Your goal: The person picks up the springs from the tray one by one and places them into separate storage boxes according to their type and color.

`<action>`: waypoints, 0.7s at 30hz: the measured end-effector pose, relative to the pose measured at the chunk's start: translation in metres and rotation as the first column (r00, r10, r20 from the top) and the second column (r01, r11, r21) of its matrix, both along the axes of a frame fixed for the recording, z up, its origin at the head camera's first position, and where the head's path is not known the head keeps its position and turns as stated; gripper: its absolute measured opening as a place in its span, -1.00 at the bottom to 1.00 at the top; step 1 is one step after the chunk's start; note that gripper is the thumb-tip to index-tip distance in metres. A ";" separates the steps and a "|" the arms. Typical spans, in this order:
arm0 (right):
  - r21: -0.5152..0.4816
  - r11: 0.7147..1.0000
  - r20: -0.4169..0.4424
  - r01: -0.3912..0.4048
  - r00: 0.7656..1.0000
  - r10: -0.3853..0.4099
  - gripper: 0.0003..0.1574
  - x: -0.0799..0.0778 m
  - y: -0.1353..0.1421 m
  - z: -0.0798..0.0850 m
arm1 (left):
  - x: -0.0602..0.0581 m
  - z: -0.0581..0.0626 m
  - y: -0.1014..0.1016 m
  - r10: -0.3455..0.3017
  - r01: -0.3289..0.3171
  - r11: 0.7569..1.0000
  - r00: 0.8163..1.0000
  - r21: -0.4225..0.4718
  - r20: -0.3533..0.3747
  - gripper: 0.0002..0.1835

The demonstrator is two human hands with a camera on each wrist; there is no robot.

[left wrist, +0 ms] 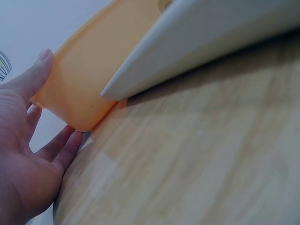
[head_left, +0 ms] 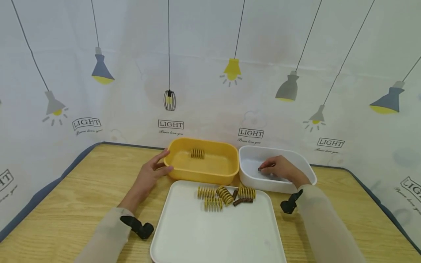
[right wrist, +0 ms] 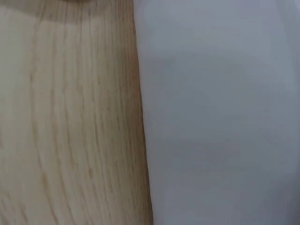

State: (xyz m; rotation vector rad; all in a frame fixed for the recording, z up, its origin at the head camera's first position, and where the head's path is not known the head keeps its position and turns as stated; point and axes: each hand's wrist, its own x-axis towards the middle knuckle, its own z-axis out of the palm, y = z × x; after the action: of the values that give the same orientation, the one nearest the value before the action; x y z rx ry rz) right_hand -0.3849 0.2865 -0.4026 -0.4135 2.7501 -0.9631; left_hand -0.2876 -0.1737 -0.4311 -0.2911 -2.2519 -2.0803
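My left hand [head_left: 149, 175] rests against the left end of the yellow bin [head_left: 200, 178], fingers and thumb spread about its corner. The left wrist view shows those fingers fairly straight against the bin's wall. One yellow coil spring [head_left: 197, 153] lies inside that bin. Over the white bin [head_left: 263, 185], my right hand [head_left: 277, 168] reaches inside and pinches a small dark spring [head_left: 259, 169], mostly hidden by the fingers. On the white tray [head_left: 217, 237] lie several yellow springs [head_left: 213, 204] and two thin brown springs [head_left: 243, 201]. The right wrist view does not show the hand.
The two bins stand side by side at the back of the wooden table [head_left: 82, 197], behind the tray. A white curtain [head_left: 204, 73] printed with lamps hangs close behind them and along both sides. The tray's far edge lies close to the yellow bin.
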 end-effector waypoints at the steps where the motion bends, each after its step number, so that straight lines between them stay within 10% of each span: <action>1: 0.010 1.000 0.005 0.009 1.000 -0.009 -0.79 -0.001 0.000 -0.001 | 0.000 0.000 0.000 -0.002 0.002 1.000 1.000 0.007 0.002 -0.30; 21: 0.067 0.995 -0.010 0.071 0.997 -0.071 -0.61 -0.003 0.005 -0.002 | 0.001 -0.001 0.001 0.020 -0.020 1.000 0.999 -0.013 -0.030 -0.30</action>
State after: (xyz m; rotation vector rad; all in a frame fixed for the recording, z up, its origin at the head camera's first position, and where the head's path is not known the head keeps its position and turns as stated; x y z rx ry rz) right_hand -0.3880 0.2916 -0.4044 -0.3105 2.8119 -0.8843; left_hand -0.2861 -0.1731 -0.4318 -0.2970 -2.2433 -2.0383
